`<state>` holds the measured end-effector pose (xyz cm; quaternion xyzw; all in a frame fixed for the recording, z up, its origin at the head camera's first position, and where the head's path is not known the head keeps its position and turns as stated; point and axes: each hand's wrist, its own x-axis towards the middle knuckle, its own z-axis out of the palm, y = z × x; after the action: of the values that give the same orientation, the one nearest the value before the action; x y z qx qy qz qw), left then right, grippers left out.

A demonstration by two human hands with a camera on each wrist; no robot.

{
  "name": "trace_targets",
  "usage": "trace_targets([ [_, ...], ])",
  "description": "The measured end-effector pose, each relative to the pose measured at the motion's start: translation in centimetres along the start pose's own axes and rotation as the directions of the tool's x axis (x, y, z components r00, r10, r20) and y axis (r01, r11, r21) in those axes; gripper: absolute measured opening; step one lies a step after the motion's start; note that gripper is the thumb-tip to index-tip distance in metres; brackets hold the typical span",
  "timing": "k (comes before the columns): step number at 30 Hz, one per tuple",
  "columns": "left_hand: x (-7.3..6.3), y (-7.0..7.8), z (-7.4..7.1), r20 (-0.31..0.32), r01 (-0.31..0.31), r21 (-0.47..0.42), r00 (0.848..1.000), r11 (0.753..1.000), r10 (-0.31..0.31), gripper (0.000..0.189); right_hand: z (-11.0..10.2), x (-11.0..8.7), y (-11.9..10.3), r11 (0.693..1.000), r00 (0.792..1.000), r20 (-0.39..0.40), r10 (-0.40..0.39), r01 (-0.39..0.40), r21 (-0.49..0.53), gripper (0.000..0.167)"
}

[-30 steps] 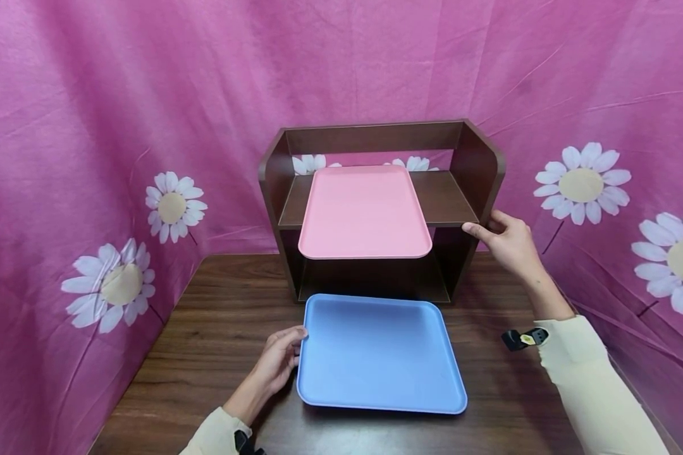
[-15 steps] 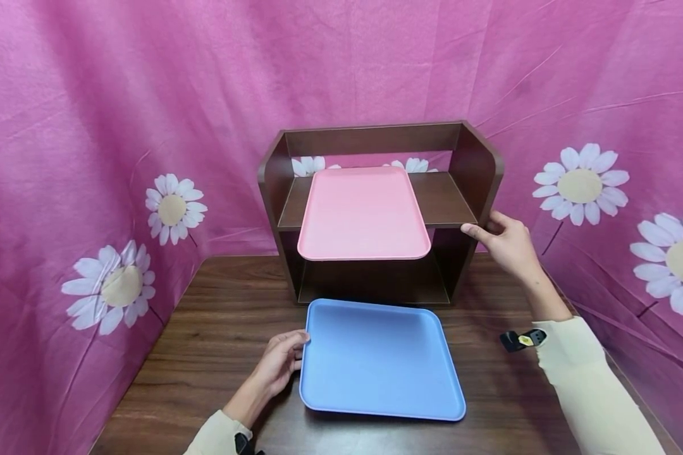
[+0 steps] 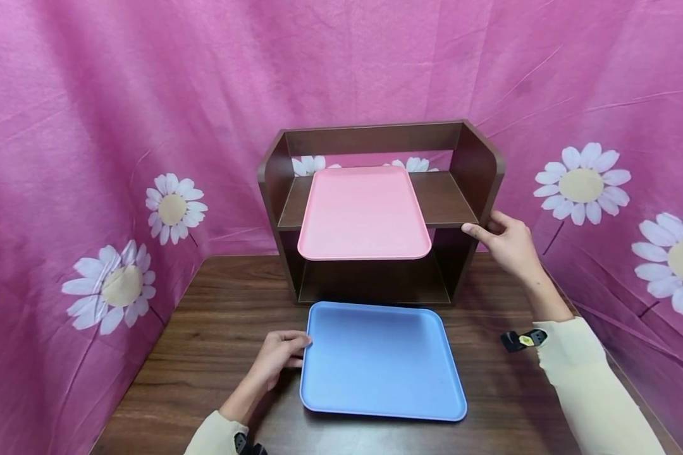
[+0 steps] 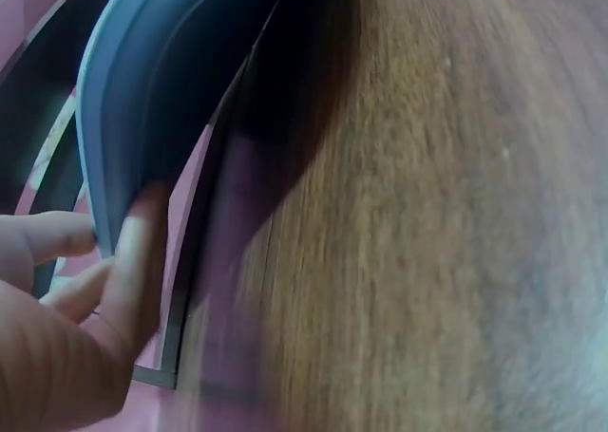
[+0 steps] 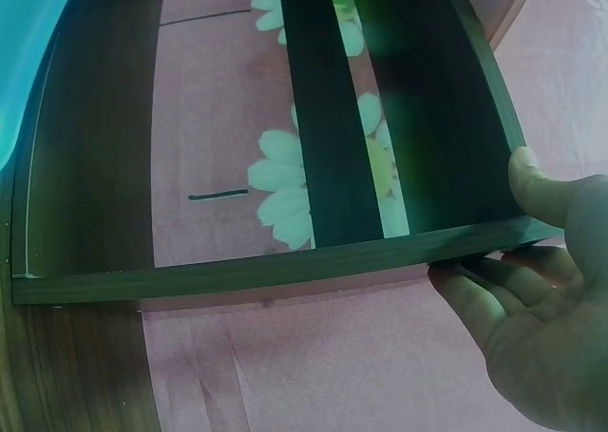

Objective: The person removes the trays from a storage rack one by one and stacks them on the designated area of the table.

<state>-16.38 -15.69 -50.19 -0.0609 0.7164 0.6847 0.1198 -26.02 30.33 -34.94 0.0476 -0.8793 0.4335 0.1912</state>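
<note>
The left hand (image 3: 276,355) pinches the left rim of a blue rectangular tray (image 3: 381,363) between thumb and fingers, in front of the shelf. From the left wrist view, the tray's underside (image 4: 142,100) shows with a dark gap between it and the table, so that side is raised. The right hand (image 3: 511,248) grips the right side panel of a dark brown two-level shelf (image 3: 480,158), thumb (image 5: 537,190) on the front and fingers behind the panel. A pink tray (image 3: 364,215) lies on the upper board, its near end jutting past the board's front edge.
The shelf stands at the back of a brown wood-grain table (image 3: 227,303). Its lower compartment (image 3: 370,278) opens toward me, behind the blue tray. A pink curtain (image 3: 148,82) printed with large white flowers hangs around the back and both sides.
The blue tray has come slightly toward me, with the left hand still on its rim. The pink tray, the shelf and the right hand have stayed put.
</note>
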Motion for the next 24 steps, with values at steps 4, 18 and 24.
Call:
trace_targets([
  [4, -0.07, 0.03, 0.20, -0.050, -0.025, 0.086, 0.998, 0.996, 0.029, 0.029, 0.04, 0.04, 0.04, 1.000, 1.000, 0.002, -0.002, 0.002, 0.006, 0.055],
  [18, 0.62, -0.54, 0.20, -0.080, -0.097, 0.262, 0.989, 0.960, 0.121, 0.011, 0.09, 0.08, 0.18, 1.000, 1.000, 0.003, 0.000, 0.000, 0.017, 0.054],
  [24, 0.87, -0.67, 0.29, -0.075, -0.099, 0.285, 0.989, 0.954, 0.125, 0.011, 0.05, -0.01, 0.15, 1.000, 1.000, -0.001, 0.005, -0.005, 0.011, 0.054],
])
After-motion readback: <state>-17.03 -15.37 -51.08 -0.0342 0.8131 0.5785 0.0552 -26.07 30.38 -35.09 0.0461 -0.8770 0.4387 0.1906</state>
